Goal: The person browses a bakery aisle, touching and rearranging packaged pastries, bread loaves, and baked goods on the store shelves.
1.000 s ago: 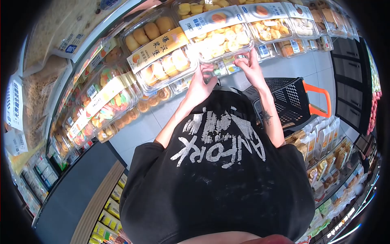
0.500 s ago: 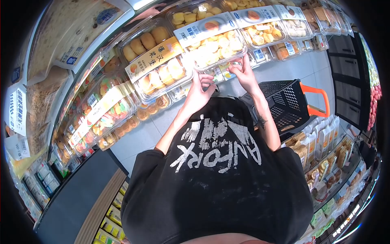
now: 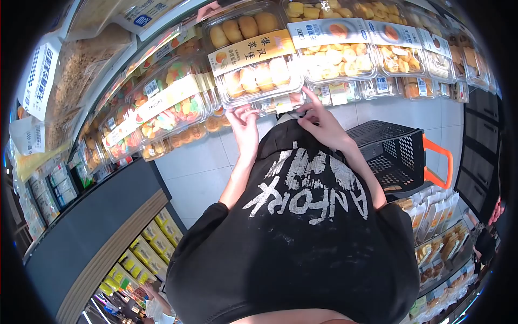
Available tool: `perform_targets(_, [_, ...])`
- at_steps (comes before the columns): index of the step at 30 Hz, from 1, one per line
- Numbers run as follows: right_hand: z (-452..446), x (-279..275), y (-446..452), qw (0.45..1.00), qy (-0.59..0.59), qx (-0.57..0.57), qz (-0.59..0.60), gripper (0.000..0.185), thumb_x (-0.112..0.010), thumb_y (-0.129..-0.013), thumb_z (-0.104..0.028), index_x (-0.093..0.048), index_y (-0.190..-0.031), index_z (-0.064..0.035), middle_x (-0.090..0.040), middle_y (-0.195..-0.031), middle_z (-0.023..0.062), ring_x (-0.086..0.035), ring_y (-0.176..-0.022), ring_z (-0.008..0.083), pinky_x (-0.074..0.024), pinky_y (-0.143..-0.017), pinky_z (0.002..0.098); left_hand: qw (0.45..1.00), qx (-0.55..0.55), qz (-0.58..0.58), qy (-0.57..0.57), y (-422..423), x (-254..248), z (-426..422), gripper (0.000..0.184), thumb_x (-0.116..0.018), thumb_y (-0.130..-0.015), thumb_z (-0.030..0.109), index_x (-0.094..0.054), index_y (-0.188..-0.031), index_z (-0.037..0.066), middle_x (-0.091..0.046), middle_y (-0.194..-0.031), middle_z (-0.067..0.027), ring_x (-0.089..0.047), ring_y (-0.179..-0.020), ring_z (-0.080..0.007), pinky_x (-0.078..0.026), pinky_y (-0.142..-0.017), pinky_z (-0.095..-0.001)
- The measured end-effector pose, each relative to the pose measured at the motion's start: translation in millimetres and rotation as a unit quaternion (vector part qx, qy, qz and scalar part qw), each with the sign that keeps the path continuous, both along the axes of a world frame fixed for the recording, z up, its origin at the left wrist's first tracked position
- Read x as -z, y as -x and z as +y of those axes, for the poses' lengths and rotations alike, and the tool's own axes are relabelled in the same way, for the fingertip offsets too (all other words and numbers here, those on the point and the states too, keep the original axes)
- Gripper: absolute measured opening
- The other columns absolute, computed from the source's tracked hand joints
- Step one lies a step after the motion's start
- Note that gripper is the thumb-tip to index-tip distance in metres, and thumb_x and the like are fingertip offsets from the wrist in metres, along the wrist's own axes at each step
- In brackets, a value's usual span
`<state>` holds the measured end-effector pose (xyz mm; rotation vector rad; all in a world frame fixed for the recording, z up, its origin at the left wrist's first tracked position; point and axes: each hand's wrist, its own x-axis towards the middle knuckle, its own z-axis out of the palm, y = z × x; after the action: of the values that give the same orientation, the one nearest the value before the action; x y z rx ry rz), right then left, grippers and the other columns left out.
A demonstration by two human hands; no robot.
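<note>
A clear plastic box of round buns (image 3: 248,76), wrapped with a yellow paper label, sits on the top display tier in front of me. At its front left corner is my left hand (image 3: 245,131), fingers loosely curled and apart, close against the lower edge. My right hand (image 3: 326,127) is by the front right corner, index finger stretched up at the box's side and the other fingers bent. Neither hand is wrapped round the box; whether the fingertips press on it is hard to tell. Right of it stands a box of small yellow cookies (image 3: 337,59) with a pale blue label.
Boxes of colourful candy (image 3: 172,110) lie to the left, and more pastry boxes (image 3: 402,59) to the right. A lower row of packs (image 3: 334,93) runs beneath. A black shopping basket (image 3: 391,156) with an orange handle stands at my right, near shelves of bagged bread (image 3: 437,213).
My view has turned, so the shelf sits further right. Both hands have moved from the cookie box's front corners to the bun box's front corners.
</note>
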<state>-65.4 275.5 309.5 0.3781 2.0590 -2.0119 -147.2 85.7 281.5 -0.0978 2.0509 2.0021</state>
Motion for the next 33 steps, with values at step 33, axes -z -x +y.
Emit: perform_targets(33, [-5.8,28.2,22.3,0.996,0.076,0.001,0.043,0.070,-0.052,-0.083,-0.004,-0.003,-0.133,0.0020,-0.052,-0.101,0.0078,-0.050,-0.083,0.0059,-0.0417,-0.070,0.0168,0.992,0.056,0.018,0.111,10.7,10.6,0.1,0.037,-0.055,-0.078,0.006,-0.034,-0.108,-0.001,-0.042,-0.101,-0.0130,-0.053,-0.087,-0.0168,-0.042,-0.074,-0.0303])
